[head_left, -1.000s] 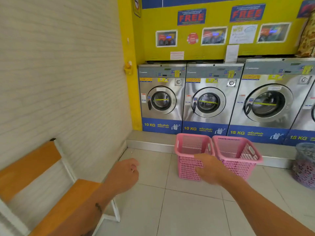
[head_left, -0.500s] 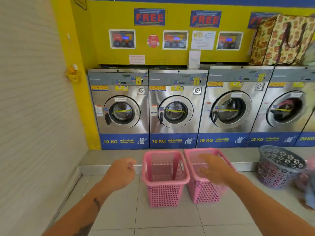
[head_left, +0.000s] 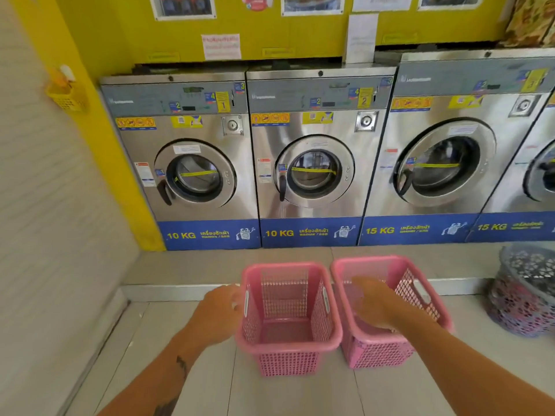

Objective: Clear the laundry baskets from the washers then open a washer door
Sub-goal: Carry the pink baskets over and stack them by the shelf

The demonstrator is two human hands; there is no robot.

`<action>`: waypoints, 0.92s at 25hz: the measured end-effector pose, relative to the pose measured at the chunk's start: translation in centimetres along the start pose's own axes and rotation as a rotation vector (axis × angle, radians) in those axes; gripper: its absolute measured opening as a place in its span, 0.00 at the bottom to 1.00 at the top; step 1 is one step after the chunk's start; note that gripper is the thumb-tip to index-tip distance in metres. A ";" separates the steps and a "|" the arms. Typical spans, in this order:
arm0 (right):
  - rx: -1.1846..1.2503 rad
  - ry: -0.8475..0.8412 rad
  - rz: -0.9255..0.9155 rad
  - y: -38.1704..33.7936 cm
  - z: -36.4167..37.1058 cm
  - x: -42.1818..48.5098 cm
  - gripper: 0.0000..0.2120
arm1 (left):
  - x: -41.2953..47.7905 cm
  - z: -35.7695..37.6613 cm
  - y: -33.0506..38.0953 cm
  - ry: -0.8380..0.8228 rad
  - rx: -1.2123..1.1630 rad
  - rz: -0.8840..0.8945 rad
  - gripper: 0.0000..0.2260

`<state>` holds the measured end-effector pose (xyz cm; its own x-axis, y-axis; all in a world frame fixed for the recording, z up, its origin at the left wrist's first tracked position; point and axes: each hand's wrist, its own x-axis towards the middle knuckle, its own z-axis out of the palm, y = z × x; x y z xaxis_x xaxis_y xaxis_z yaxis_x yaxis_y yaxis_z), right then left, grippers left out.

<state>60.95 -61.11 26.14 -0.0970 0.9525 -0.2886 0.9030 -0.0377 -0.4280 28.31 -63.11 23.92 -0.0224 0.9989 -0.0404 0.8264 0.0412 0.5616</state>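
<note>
Left hand [head_left: 216, 315] loosely curled, holding nothing, touching the left pink basket [head_left: 288, 340] at its 9 o'clock rim. Right hand [head_left: 380, 307] spread open, reaching into the right pink basket [head_left: 420, 295]. Two rectangular perforated plastic baskets, side by side on tile, washers [head_left: 192, 175] at 12 o'clock.

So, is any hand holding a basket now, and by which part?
Neither yet. Left hand is at the left basket rim; right hand reaches into the right basket.

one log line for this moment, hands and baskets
left hand at left pink basket rim, grip unclear | right hand over right pink basket, open | washer doors shut
</note>
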 end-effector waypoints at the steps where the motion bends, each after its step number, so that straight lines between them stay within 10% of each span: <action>1: -0.017 -0.030 0.002 0.4 -0.2 2.8 0.17 | 1.9 1.2 -0.3 -0.004 0.012 -0.017 0.10; 13: -0.167 -0.256 0.082 5.8 10.4 27.8 0.24 | 24.5 15.9 -10.6 -0.277 0.195 -0.119 0.25; 23: -0.403 -0.032 0.127 14.7 28.1 43.3 0.40 | 34.2 33.2 -25.9 -0.273 0.503 -0.110 0.45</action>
<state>58.23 -28.86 -16.70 0.0187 0.9378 -0.3467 0.9994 -0.0273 -0.0200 24.79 -30.72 -19.43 -0.0323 0.9451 -0.3252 0.9945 0.0627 0.0835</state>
